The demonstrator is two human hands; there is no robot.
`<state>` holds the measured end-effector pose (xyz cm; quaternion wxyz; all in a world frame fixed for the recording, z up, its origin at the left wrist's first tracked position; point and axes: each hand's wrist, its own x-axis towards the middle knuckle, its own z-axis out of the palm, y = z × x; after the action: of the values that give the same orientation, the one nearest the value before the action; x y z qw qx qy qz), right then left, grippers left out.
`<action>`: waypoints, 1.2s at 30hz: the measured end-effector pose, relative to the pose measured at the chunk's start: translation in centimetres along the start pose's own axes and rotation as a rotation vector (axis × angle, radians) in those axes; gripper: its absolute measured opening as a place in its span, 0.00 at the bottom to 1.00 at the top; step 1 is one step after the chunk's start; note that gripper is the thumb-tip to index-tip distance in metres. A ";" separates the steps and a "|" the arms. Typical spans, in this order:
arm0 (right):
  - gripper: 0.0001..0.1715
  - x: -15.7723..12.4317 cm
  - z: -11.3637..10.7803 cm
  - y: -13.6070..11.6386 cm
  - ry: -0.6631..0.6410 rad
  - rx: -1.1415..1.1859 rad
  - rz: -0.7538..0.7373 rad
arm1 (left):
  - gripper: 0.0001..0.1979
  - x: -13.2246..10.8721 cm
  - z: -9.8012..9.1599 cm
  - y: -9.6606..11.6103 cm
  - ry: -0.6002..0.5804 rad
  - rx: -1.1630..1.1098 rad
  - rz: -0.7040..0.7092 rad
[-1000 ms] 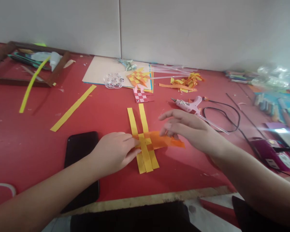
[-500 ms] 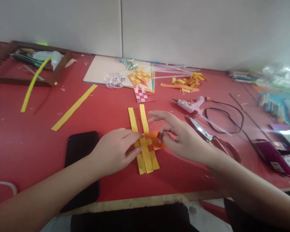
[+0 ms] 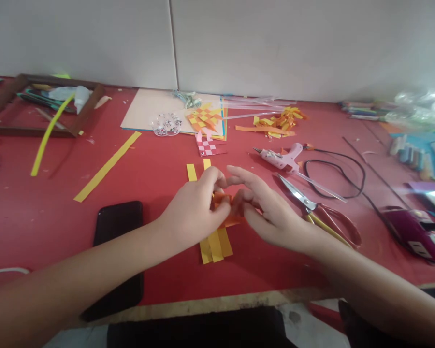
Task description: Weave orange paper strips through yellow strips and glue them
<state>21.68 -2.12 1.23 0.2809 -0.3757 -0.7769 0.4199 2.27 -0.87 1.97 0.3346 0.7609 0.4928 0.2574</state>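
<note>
A small weave of yellow paper strips [image 3: 214,246] and orange paper strips [image 3: 232,221] lies on the red table in front of me. My left hand [image 3: 197,208] reaches over it from the left, thumb and fingers closed on the orange strips near the middle of the weave. From the right my right hand [image 3: 264,208] comes in with curled fingers that pinch the right ends of the orange strips, its index finger stretched toward the left hand. Both hands hide most of the woven part. The yellow ends stick out above and below.
Left of the weave lie a black phone [image 3: 118,227] and a loose yellow strip [image 3: 108,166]. To the right are scissors [image 3: 300,195] and a pink glue gun [image 3: 281,158] with its cord. Behind sit a checkered paper fish [image 3: 206,145] and a heap of orange and yellow scraps [image 3: 286,120].
My left hand has moved forward and right over the weave, covering its middle. Its fingers now meet the right hand's at the orange strips. The view has shifted slightly.
</note>
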 end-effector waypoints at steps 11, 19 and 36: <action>0.16 -1.7 -2.3 2.3 0.111 -0.559 -0.021 | 0.06 -1.8 -2.5 -2.2 0.011 0.192 -0.057; 0.09 -0.4 0.4 0.5 0.214 -0.653 -0.240 | 0.06 -3.1 -2.5 -3.0 -0.015 0.186 -0.133; 0.20 -0.6 2.2 3.3 0.151 -0.525 -0.316 | 0.08 -4.1 -1.4 -4.7 0.075 0.192 -0.011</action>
<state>21.49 -2.35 -2.81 0.2929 -0.3401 -0.8845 0.1271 -3.02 -2.89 -1.01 0.2427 0.7768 0.5314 0.2354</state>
